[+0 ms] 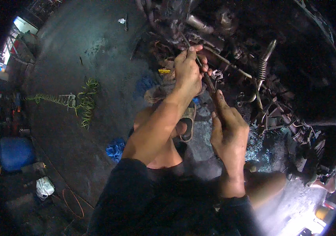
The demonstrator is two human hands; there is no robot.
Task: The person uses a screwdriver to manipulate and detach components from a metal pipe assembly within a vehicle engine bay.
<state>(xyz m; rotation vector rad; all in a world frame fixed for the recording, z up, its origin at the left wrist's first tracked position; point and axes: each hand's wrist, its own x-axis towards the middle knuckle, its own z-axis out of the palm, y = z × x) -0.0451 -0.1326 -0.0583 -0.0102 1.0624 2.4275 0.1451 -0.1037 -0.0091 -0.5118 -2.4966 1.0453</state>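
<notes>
Lying between left-hand fingers (194,48), slender tool (210,83)

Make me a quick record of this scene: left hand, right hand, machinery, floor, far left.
Left hand: fingers curled around a long, slim tool
Right hand: grips the same tool, nearer the body
Machinery: dark metal parts, ahead and right, including a coil spring
Floor: yellow-green coiled hose, crumpled blue cloth
Far left: blue object, kind unclear
</notes>
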